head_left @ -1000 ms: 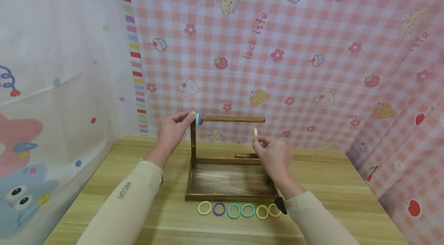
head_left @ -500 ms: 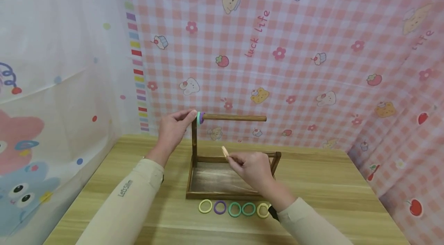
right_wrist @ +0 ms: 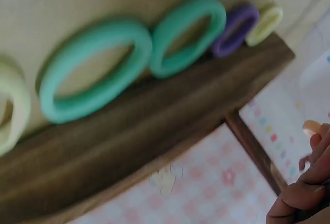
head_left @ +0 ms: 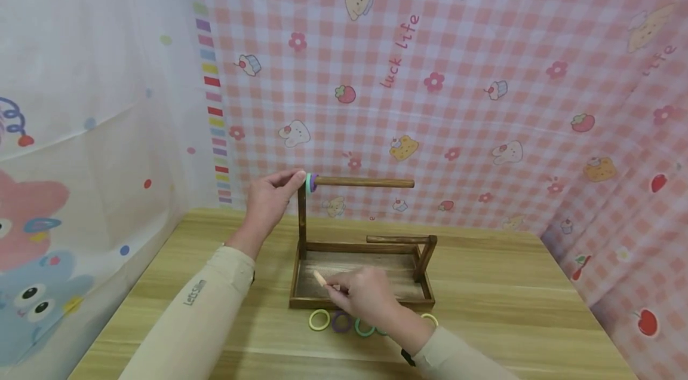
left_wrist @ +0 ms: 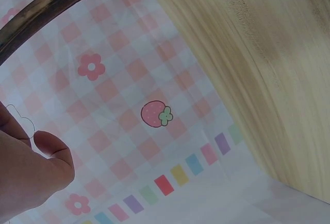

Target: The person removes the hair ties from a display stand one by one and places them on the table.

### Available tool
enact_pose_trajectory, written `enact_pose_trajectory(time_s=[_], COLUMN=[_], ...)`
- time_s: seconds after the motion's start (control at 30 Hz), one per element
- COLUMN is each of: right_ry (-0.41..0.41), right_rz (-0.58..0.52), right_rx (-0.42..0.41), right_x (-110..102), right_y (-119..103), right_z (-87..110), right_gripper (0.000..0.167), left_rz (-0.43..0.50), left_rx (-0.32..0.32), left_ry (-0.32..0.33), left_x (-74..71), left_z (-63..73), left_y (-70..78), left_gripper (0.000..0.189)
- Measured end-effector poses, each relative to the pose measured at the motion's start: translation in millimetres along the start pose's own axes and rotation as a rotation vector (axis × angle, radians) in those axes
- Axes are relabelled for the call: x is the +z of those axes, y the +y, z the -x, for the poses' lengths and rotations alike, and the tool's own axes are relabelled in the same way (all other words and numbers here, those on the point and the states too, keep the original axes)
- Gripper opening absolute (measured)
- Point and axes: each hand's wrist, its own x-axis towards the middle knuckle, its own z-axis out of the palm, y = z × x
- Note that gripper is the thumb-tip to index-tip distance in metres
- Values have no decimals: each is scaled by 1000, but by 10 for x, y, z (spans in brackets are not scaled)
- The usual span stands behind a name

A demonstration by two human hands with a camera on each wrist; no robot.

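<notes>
In the head view my left hand [head_left: 267, 198] pinches the top of the tall left post of a dark wooden rack [head_left: 355, 303], by the root of its upper rod [head_left: 365, 181]. A green ring [head_left: 308, 183] and a purple ring [head_left: 314, 183] sit on that rod against the post. My right hand [head_left: 365, 295] pinches a peach-coloured ring [head_left: 319, 278], seen nearly edge-on over the rack's tray. The right wrist view catches only part of this peach ring, at its right edge. The left wrist view does not show the left fingers' contact with the post.
Along the rack's front lies a row of loose rings: yellow [head_left: 319, 319], purple [head_left: 335, 329], green [right_wrist: 98, 69] and another yellow [head_left: 430, 318]. My right forearm covers part of the row. A shorter rod [head_left: 395, 239] points left from the right post. Patterned cloths [head_left: 457, 39] hang behind.
My right hand has moved left and down with the peach ring, from near the upper rod's free end to the tray's front. My left hand has stayed at the post.
</notes>
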Motion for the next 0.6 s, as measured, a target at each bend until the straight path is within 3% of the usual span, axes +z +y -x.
enact_pose_trajectory(time_s=[0.23, 0.43, 0.6], right_ry=[-136, -257, -280], right_rz=[8, 29, 78], right_rx=[-70, -45, -44], right_x=[207, 320, 366], right_y=[-146, -280, -343], right_z=[76, 79, 64], right_gripper=[5, 6, 4], left_rz=[-2, -3, -3], left_rx=[5, 4, -7], left_ry=[3, 3, -3], left_x=[1, -4, -1], left_z=[-2, 0, 7], left_y=[6, 10, 12], left_gripper=[45, 48, 50])
